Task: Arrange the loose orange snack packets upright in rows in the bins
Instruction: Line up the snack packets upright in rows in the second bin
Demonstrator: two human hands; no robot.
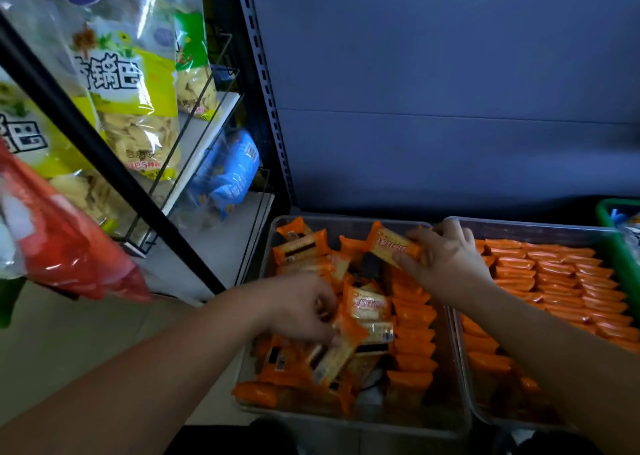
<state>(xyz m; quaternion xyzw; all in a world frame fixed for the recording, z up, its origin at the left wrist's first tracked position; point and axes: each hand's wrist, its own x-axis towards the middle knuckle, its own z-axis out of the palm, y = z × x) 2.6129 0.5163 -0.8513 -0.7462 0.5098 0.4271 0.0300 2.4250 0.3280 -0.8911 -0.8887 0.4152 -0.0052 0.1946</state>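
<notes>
Right hand (446,264) pinches raised packet (394,247); left hand (301,311) grips loose packet (337,354) in bin (363,420).

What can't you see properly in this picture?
Head view: left hand blurred by motion; its grip is unclear.
The green basket: cut off by the right edge.
Floor of the left bin: hidden under loose packets.
Print on the right hand's orange packet: too blurry to read.
</notes>
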